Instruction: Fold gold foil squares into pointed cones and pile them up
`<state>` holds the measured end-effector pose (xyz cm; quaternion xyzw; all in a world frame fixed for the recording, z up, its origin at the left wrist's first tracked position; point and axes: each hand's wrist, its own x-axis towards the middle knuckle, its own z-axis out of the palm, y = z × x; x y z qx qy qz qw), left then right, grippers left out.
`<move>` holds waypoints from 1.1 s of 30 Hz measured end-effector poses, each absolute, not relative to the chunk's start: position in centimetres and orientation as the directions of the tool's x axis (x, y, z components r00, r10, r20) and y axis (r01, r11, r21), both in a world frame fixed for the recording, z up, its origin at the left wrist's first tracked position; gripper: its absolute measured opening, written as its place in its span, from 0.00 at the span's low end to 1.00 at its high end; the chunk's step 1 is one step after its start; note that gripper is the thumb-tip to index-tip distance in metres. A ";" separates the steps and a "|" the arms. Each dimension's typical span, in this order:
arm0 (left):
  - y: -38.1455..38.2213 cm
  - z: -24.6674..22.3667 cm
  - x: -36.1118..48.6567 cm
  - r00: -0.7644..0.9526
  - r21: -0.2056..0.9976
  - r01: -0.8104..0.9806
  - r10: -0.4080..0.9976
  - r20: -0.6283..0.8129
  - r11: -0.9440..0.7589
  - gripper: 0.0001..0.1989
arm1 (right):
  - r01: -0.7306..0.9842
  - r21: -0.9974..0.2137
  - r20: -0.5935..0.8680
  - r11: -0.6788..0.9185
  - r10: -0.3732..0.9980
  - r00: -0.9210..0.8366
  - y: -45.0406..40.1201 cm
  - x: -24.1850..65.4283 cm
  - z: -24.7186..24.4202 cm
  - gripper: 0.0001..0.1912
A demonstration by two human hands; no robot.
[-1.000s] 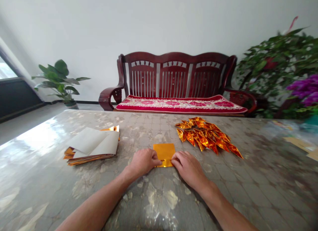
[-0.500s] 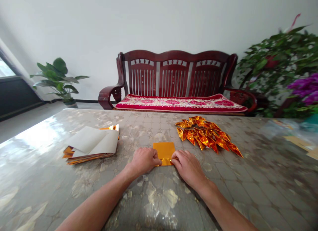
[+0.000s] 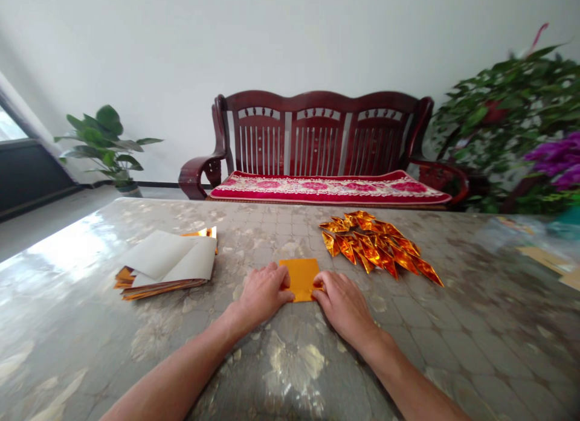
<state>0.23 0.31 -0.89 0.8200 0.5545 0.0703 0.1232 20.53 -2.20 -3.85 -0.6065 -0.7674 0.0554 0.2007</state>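
Note:
A small folded sheet of gold foil paper lies on the table between my hands. My left hand pinches its left side near the lower edge, thumb and fingers closed on it. On the opposite side my right hand grips the paper the same way. A crease runs across the lower part of the sheet, and my fingertips hide its two ends. Beyond my right hand lies a pile of pointed, folded gold foil pieces. To the left of my left hand is a stack of foil sheets, pale side up on top.
The table has a shiny, flower-patterned cover. Clear plastic and brown card pieces lie at its right. Behind stands a dark red wooden bench with a red cushion. Potted plants stand on both sides.
The fingers of both hands have lifted and shifted slightly up along the paper's sides. The shiny band along its lower part now shows less. The piles have not moved.

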 end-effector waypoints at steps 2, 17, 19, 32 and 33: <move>0.1 -1.4 0.2 0.443 0.337 0.832 0.893 0.074 -0.441 0.09 | 0.914 -0.319 0.259 0.252 0.950 -0.172 -2.3 20.6 -3.9 0.05; -4.8 -2.8 3.3 0.720 -0.289 0.663 0.694 -0.003 -0.690 0.12 | 0.932 -0.222 0.293 0.286 0.931 -0.216 -2.9 19.7 -4.2 0.05; -5.1 -2.9 3.2 0.724 -0.303 0.660 0.689 0.011 -0.688 0.13 | 0.939 -0.221 0.292 0.263 0.937 -0.194 -3.0 19.3 -4.1 0.04; -6.1 -3.2 1.3 0.638 -0.166 0.762 0.769 0.030 -0.626 0.19 | 0.977 -0.142 0.240 0.159 0.963 -0.122 -3.1 18.4 -3.5 0.07; -6.1 -3.3 1.2 0.631 -0.155 0.769 0.776 0.027 -0.620 0.19 | 0.979 -0.138 0.236 0.151 0.965 -0.115 -3.1 18.6 -3.5 0.06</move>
